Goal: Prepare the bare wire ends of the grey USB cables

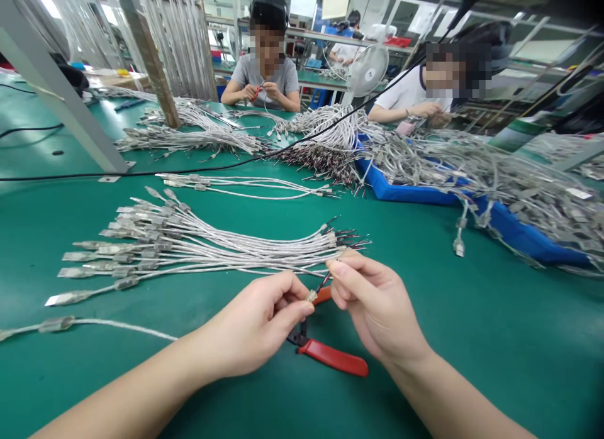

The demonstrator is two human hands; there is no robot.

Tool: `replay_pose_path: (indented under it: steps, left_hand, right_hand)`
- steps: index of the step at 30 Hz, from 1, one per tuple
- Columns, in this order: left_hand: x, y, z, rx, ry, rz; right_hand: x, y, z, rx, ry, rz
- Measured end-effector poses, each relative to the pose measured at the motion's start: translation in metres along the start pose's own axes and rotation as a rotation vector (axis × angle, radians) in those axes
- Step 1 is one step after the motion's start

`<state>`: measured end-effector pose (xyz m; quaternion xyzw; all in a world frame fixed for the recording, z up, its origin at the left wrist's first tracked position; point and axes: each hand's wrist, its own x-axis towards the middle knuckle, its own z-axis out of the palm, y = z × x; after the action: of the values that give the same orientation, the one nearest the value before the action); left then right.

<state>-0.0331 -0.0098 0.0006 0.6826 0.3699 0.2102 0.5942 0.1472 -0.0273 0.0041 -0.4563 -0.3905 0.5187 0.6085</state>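
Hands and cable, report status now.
Left hand and right hand pinch one cable end between fingertips. Red-handled cutters lie on mat beneath. Cable bundle just beyond, apart.

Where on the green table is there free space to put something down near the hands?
Bare green table lies right of the right hand, below the blue tray. Another patch lies left, between the black cord and the cable bundle. The far middle is crowded with tangled cables; red cutters lie between the hands.
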Motion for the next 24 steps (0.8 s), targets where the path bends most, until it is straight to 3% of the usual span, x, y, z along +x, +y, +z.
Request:
replay_pose_path:
  steps: [7,15,24]
  left_hand:
    - [0.000,0.000,0.000,0.076,0.033,0.017]
    - [0.003,0.007,-0.002,0.105,0.062,-0.015]
    - [0.006,-0.001,-0.020,0.742,0.143,-0.093]
  right_hand:
    - [0.001,0.007,0.000,-0.041,0.029,-0.059]
    - [0.005,0.002,0.002,0.206,0.059,0.145]
    - [0.042,-0.008,-0.026,0.347,0.270,-0.054]
